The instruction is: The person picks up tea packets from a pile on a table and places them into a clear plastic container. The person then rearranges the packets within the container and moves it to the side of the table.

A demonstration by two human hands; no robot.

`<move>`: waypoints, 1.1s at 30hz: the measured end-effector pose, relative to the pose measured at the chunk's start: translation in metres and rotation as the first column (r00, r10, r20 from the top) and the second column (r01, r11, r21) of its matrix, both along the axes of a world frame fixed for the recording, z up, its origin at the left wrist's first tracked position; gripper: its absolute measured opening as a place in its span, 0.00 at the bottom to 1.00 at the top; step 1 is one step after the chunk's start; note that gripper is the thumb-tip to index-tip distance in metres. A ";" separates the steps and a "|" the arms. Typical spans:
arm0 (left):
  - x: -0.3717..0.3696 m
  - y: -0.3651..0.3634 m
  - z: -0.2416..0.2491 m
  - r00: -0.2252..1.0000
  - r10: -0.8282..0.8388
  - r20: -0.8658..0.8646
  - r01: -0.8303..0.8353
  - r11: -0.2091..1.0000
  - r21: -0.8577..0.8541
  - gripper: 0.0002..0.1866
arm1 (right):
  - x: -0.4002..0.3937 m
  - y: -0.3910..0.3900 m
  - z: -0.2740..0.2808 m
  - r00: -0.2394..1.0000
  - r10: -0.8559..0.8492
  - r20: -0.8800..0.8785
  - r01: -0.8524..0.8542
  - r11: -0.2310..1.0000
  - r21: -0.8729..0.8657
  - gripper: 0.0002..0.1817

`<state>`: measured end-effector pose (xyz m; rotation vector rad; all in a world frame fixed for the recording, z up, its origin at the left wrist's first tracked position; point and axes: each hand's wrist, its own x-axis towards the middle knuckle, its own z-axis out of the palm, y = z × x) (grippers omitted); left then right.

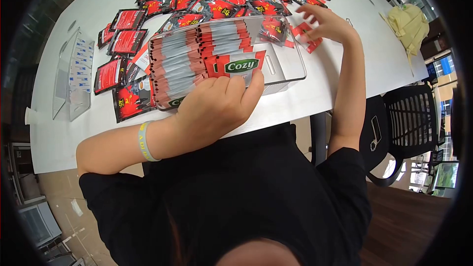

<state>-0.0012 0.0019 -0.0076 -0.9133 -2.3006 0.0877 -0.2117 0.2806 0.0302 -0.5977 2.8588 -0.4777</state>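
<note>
My left hand (221, 99) is closed on a red and white packet marked Cozy (238, 65), its fingers pinching the lower edge. The packet is tilted over the front of a clear plastic box (294, 75). Inside the box, red and silver packets (178, 58) stand packed in two rows, and its right part shows bare plastic. My right hand (329, 24) is beyond the box's right side with its fingers apart. Just under its fingertips lies a red packet (312, 44); whether they touch cannot be made out.
Many black and red pouches (214, 6) are scattered across the white table (56, 133) behind and left of the box. A second clear container (74, 76) with blue-printed strips stands at the left. A yellow bag (408, 25) sits at the right edge, near a black chair (411, 118).
</note>
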 end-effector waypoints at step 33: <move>-0.013 -0.004 0.004 0.996 -0.077 -0.052 0.075 0.996 -0.047 0.17 | 0.093 -0.083 0.010 0.777 0.540 -0.322 -0.628 0.636 -0.449 0.39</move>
